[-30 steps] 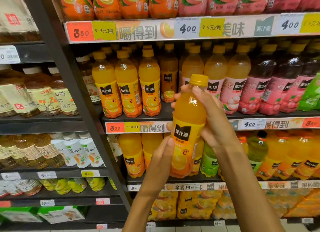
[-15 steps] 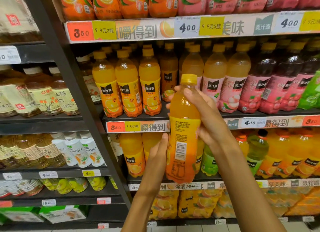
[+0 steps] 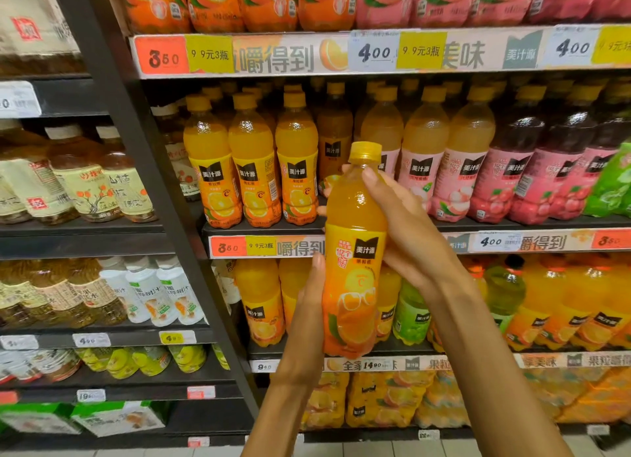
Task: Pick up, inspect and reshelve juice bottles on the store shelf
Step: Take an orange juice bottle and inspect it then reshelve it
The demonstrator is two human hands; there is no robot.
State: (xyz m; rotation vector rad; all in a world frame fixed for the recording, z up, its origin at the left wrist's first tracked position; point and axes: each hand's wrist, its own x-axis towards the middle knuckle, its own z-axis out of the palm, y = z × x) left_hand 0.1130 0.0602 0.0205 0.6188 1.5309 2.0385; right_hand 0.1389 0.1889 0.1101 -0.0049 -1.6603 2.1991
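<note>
Orange juice bottle (image 3: 355, 251): held upright in front of the store shelf (image 3: 263, 224), clear of every shelf surface; yellow cap (image 3: 366, 151) at top, base level with the lower shelf's price rail (image 3: 375, 364); front label with black logo patch faces the camera.

Right hand (image 3: 406, 231): wraps the bottle's upper half from the right side; one fingertip lies across the shoulder just below the cap; other fingertips show at the bottle's left edge; the grip is closed round the bottle.

Left hand (image 3: 307, 313): placed against the bottle's lower left side; thumb extends upward along the label; the remaining fingers are hidden behind the bottle, so how far they curl round it cannot be told.

Middle shelf, behind the held bottle: three matching orange bottles (image 3: 252, 170) stand in a row at left; paler bottles with pink labels (image 3: 447, 170) stand at right; dark red bottles (image 3: 553, 170) stand further right.

Price rail (image 3: 263, 246) under the orange row: red tag, yellow tag.
</note>
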